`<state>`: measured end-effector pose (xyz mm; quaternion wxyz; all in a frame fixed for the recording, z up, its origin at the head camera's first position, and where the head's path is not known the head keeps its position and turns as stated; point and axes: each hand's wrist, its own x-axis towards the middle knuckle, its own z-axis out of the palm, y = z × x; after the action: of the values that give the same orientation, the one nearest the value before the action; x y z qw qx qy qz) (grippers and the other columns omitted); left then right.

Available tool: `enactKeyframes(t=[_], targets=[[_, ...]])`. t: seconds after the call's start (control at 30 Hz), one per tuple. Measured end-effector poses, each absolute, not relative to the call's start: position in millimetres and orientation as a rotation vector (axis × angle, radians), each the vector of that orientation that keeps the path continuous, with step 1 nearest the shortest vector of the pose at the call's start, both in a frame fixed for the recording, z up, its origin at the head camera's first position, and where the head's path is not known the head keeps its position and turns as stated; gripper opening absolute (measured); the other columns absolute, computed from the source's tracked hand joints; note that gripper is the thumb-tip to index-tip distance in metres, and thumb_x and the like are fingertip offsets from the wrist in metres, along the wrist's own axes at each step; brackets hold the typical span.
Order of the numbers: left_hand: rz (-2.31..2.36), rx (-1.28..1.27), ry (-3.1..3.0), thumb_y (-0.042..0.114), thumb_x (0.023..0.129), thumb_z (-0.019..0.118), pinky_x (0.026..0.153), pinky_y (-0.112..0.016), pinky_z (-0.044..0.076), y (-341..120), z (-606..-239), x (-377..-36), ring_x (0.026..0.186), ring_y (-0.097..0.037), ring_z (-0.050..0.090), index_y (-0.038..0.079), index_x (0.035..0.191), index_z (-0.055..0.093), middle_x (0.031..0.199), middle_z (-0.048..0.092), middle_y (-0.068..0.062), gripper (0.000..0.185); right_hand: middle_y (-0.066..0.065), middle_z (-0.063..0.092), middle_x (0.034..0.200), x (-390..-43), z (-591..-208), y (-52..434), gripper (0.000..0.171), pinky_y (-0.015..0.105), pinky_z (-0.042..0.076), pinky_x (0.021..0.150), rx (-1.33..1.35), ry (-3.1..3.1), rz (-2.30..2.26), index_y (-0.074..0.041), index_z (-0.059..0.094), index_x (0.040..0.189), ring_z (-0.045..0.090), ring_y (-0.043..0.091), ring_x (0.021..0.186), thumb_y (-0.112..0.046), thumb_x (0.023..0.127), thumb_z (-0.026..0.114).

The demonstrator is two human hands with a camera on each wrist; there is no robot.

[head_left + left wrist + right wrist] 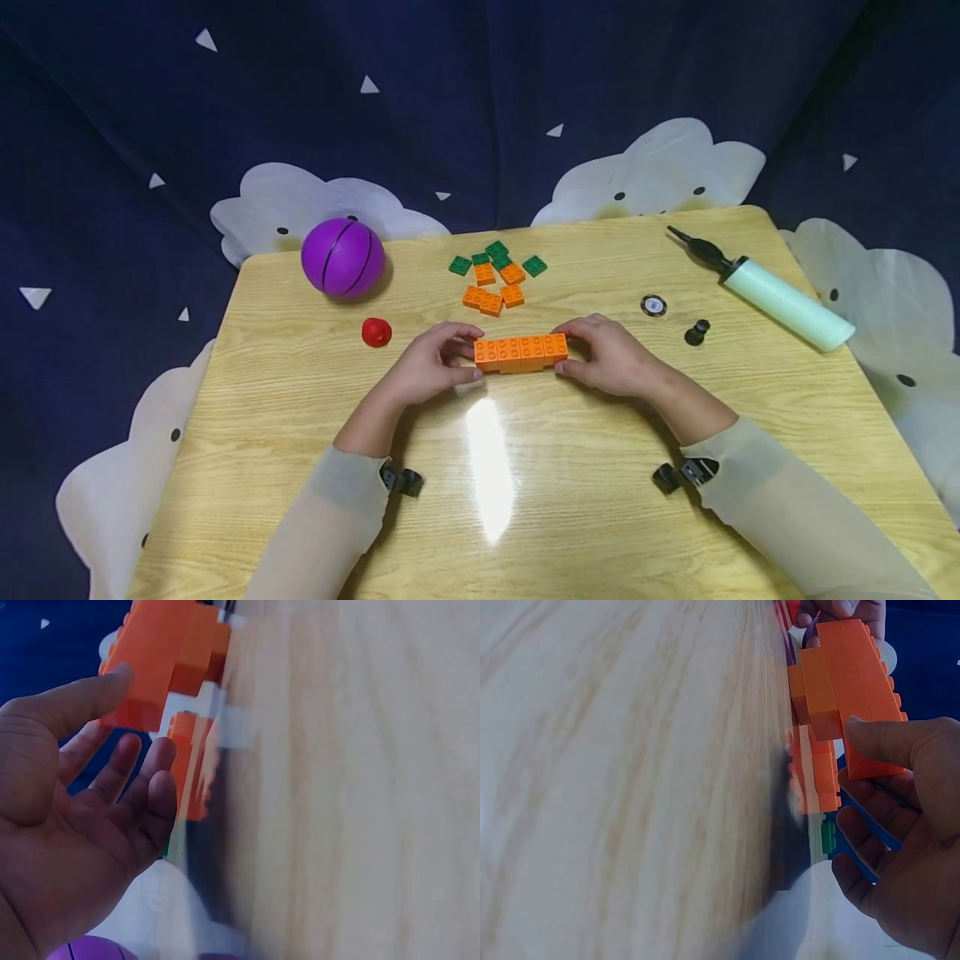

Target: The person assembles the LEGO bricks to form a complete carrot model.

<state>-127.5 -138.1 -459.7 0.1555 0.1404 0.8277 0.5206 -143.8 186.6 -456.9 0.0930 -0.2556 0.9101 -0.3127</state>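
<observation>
L→R on the counter [300, 500]: purple ball [342, 257] far left, red cap [376, 332] just in front of it, both well apart from the work.

Left hand [429, 367]: thumb and fingers pinch the left end of the orange brick bar [521, 352]. Left wrist view shows the thumb [82, 697] pressed on the bar's end face, other fingers loosely spread behind, so it's a light pinch, not a full wrap.

Bar sits mid-counter, lying flat or just off the surface (can't tell which), studs up, a row of bricks w/ a shorter piece under it per the right wrist view.

Loose pile of orange + green bricks [497, 275] behind it, apart.

Right hand [611, 357]: same narrow grip on the right end, thumb [900, 742] on the near face.

Handling, my read: hard plastic, light, stiff per brick but the joints are the weak pt; bending or twisting could pop them. Smooth sides, a bit slippery. Best hold = both ends, squeezing inward along the length, as now.

Further right: small round disc [653, 305], black knob [697, 332], mint hand pump [772, 292] near the edge.
</observation>
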Motion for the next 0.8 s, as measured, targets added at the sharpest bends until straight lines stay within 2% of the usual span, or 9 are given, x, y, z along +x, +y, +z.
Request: enactKeyframes(t=[0.23,0.47,0.8], targets=[[1.553,0.371,2.328,-0.002,0.088,0.080,0.093,-0.045,0.054,-147,-459,-136,0.113,-0.032,0.065,0.006,0.137,0.062,0.124,0.066,-0.015,0.054,0.014,0.066,0.133,-144,-455,186,0.053,0.053,0.039,0.112,-0.760,2.705,-0.923,-0.007,0.066,0.134,0.056,0.034,0.128,-0.026,0.088,0.084],[1.545,0.319,2.421,-0.003,0.092,0.072,0.084,-0.040,0.054,-145,-456,-145,0.103,-0.027,0.063,0.007,0.137,0.062,0.129,0.062,-0.015,0.046,0.014,0.067,0.133,-144,-454,186,0.053,0.053,0.039,0.112,-0.758,2.702,-0.929,-0.007,0.066,0.134,0.056,0.034,0.128,-0.026,0.088,0.084],[1.574,0.211,2.511,0.003,0.094,0.073,0.086,-0.040,0.052,-140,-454,-163,0.100,-0.026,0.060,0.006,0.134,0.063,0.134,0.058,-0.017,0.042,0.014,0.066,0.134,-144,-455,185,0.053,0.053,0.040,0.112,-0.754,2.703,-0.929,-0.007,0.066,0.134,0.056,0.033,0.127,-0.026,0.088,0.084]])
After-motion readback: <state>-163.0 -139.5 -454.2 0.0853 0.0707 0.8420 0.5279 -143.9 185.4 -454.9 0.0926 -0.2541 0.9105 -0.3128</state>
